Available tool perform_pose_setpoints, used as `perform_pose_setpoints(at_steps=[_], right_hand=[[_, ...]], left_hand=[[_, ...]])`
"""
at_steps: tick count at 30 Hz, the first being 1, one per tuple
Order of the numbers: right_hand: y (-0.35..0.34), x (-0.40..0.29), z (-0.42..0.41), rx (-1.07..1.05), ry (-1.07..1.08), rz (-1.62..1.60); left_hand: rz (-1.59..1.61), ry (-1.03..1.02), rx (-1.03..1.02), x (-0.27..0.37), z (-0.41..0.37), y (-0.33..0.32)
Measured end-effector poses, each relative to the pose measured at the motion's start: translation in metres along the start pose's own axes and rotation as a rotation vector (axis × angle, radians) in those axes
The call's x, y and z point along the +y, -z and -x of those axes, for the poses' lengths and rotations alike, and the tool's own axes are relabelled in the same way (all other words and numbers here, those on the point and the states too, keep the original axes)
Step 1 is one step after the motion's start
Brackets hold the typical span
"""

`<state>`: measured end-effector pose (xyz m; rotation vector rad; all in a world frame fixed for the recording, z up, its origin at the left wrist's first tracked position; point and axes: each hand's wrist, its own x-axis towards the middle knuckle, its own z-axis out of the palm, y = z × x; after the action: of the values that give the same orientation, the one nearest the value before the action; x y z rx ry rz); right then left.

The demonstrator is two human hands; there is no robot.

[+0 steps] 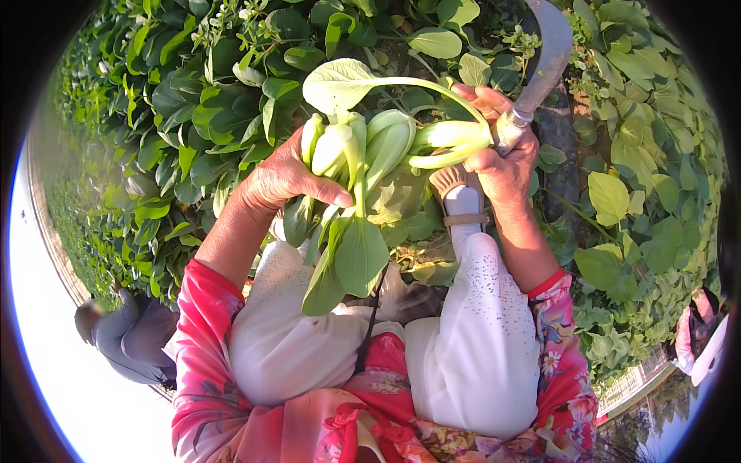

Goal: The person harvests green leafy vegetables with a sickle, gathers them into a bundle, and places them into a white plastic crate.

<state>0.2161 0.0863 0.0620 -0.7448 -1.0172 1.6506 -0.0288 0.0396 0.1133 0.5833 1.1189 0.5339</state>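
Note:
My left hand (pixel 281 176) is wrapped around a bunch of pale-stemmed bok choy (pixel 338 147), whose green leaves hang down toward my knees. In my right hand (pixel 503 171) is a sickle (pixel 553 58), its curved metal blade pointing up and away from me. Between the hands, another bok choy head (pixel 451 137) lies sideways with its base against the right hand's fingers, next to the sickle's ferrule. One long stalk (pixel 417 82) arches from that base over to a broad leaf at the left. The right palm and part of the handle are hidden.
Dense leafy plants (pixel 214 110) grow ahead and to the left, with paler ones (pixel 648 150) on the right. A dark strip (pixel 558 133) runs along the ground at right. My shoe (pixel 454 182) is below the greens. A person (pixel 130 338) crouches at left; another (pixel 694 330) is at far right.

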Motion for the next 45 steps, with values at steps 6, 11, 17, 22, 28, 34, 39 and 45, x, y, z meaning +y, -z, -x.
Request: perform_pose_setpoints(at_steps=[6,11,17,22,28,34,39,45], right_hand=[[0.014,0.002,0.010,0.294,-0.274,0.072],[-0.001,-0.005,0.011,0.383,-0.500,-0.108],[-0.002,-0.001,0.019,0.367,-0.644,-0.205],[0.026,0.020,0.031,0.130,-0.702,0.151],[0.025,0.069,-0.004,0.134,-0.602,0.388],[0.019,0.094,-0.052,0.074,-0.570,0.485],[0.004,0.106,-0.063,0.053,-0.497,0.540],[0.007,0.128,-0.067,0.000,-0.332,0.766]], left_hand=[[-0.304,-0.317,0.203,0.041,0.009,-0.001],[-0.972,-0.572,0.415,0.061,0.003,-0.031],[-1.064,-0.336,0.323,0.000,-0.036,-0.073],[-1.578,-0.214,0.324,0.028,-0.050,-0.050],[-1.989,-0.110,0.312,0.091,-0.113,-0.031],[-2.025,0.150,0.256,0.065,-0.119,0.062],[-2.066,-0.101,0.368,0.028,-0.094,0.074],[-2.126,-0.095,0.328,0.020,-0.094,0.072]])
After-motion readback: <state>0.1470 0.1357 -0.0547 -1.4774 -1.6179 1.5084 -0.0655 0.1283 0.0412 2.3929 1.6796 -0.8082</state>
